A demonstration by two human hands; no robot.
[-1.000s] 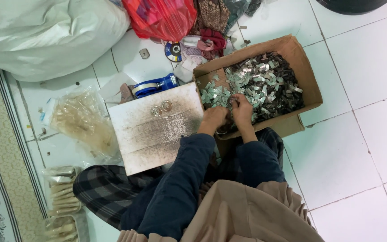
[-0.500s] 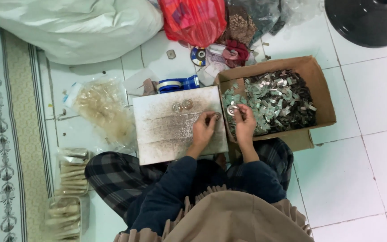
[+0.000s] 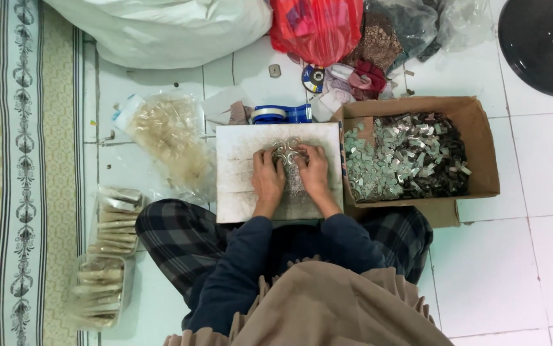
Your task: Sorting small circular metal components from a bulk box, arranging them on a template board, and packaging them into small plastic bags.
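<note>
Both hands on small metal pieces, on white board over lap.

Left hand (image 3: 267,176) and right hand (image 3: 315,172) lay side by side, fingers curled onto the metal pieces (image 3: 287,149) at the top middle of the board (image 3: 238,173); pinched or just pressed, couldn't tell. Cardboard box (image 3: 475,128) of similar pieces sat just right of the board, blue tape dispenser (image 3: 283,114) just above it.

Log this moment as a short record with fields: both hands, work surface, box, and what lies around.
left hand: flat on the board, fingertips at the small metal pieces
right hand: flat on the board, beside the same pieces
small metal pieces: a little cluster near the board's far edge
white board: on the person's lap, worn and scuffed
cardboard box: open, right of the board, full of silvery scraps
tape dispenser: blue, just beyond the board
clear bag: left of the board
</note>
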